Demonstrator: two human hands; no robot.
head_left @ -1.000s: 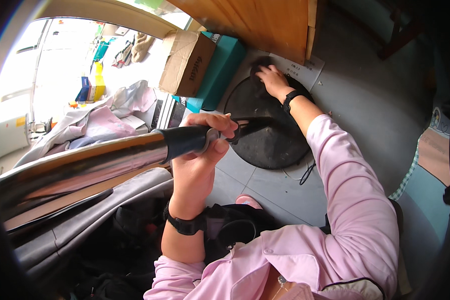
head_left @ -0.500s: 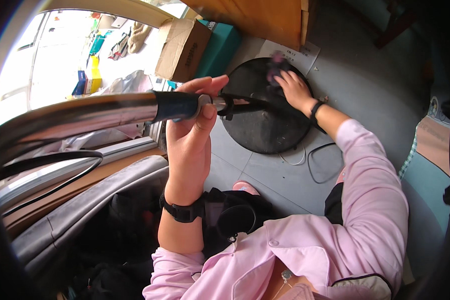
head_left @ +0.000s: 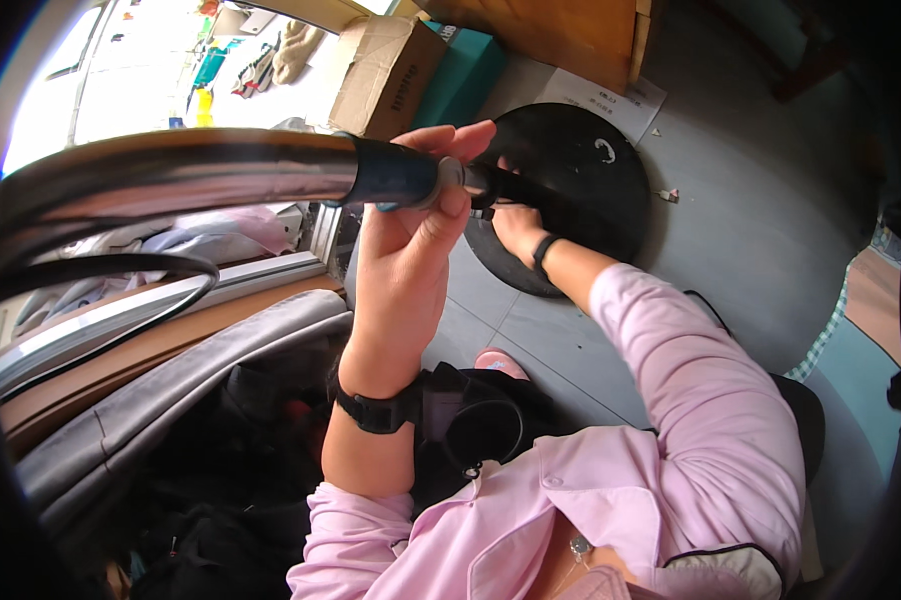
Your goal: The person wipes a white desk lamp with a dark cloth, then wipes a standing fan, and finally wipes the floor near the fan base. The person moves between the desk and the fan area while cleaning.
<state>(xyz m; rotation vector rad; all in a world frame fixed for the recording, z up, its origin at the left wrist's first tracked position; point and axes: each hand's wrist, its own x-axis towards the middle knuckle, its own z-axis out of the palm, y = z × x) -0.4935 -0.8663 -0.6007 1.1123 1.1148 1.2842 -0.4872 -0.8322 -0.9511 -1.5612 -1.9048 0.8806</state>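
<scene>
A shiny metal pole [head_left: 201,168] with a dark blue sleeve slants in from the left. My left hand [head_left: 411,225] is closed round it at the sleeve's end, thumb by a round silver knob [head_left: 452,172]. The pole's thin black lower part runs down to a round black base [head_left: 596,215] on the floor. Beside that lower part is my right hand [head_left: 519,232], low over the base, with its fingers partly hidden behind the pole. A small pinkish patch [head_left: 507,162] shows beyond the pole, apparently part of a dark purple cloth; most of it is hidden. A white mark [head_left: 605,151] shows on the base.
A cardboard box [head_left: 386,80] and a teal box [head_left: 461,80] stand behind the base, near a wooden cabinet [head_left: 561,35]. A printed paper sheet [head_left: 611,103] lies on the floor. A black cable [head_left: 171,262] loops at left by the window ledge. A grey cushioned edge [head_left: 201,375] runs beside me.
My right hand has moved left across the base, from its far right part to the pole, taking the dark purple cloth off that part. The pole appears higher and farther right; my left hand keeps its grip.
</scene>
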